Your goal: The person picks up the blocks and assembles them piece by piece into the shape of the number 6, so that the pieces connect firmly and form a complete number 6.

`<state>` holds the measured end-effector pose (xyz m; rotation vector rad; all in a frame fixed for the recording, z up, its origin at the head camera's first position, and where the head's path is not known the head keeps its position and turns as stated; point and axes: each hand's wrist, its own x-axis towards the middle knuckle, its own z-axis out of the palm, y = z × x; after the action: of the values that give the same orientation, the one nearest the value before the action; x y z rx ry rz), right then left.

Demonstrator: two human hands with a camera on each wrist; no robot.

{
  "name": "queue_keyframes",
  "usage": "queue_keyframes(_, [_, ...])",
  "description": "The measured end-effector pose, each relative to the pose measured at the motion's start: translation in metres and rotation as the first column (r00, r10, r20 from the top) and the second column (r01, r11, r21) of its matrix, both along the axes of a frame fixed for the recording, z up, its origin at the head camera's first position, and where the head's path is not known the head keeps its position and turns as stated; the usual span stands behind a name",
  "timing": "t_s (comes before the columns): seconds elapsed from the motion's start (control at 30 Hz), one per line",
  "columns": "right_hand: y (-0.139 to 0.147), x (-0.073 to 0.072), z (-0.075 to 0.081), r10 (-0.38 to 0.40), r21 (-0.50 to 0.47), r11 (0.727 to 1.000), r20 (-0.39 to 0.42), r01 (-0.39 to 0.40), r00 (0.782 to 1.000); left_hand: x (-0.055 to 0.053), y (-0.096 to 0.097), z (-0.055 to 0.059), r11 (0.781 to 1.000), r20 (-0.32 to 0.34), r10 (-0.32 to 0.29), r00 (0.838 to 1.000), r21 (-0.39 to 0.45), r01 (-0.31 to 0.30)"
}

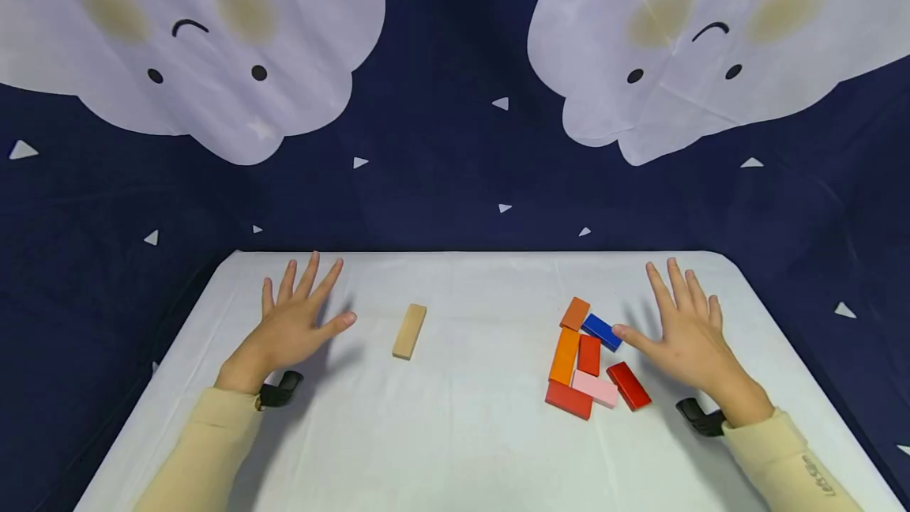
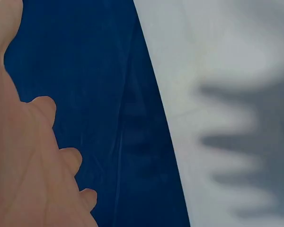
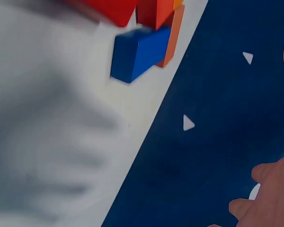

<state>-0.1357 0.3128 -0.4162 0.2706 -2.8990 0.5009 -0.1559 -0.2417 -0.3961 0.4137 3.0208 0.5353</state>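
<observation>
While the left hand is held with its fingers straight and spread and nothing gripped, the natural wooden block is found to its right, apart from the thumb and much nearer to it than to the right hand. Its long axis is laid mostly fore-and-aft, the far end angled rightward, so that a long side is presented to the left hand. By the right hand, likewise spread and holding nothing, the blue block is overlooked by the thumb tip; its long axis is slanted from far left to near right, one end turned toward that hand, and no contact is shown from the right wrist. Farther left, the long orange block is set beside the small red block, with the pink block nearer the person, all carried by the white worktop.
</observation>
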Motion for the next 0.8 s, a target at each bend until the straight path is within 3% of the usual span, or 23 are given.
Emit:
queue_keyframes(0.4, [-0.028,0.011,-0.008,0.074,-0.074,0.995,-0.001,-0.074,0.997,0.002,0.022,-0.023,0.993,0.023,-0.007,1.000,0.117,0.004])
queue_keyframes(0.8, [-0.059,0.019,-0.023,0.123,-0.103,0.988,0.072,-0.115,0.990,0.006,0.044,-0.045,0.976,0.026,-0.021,0.999,0.215,0.015])
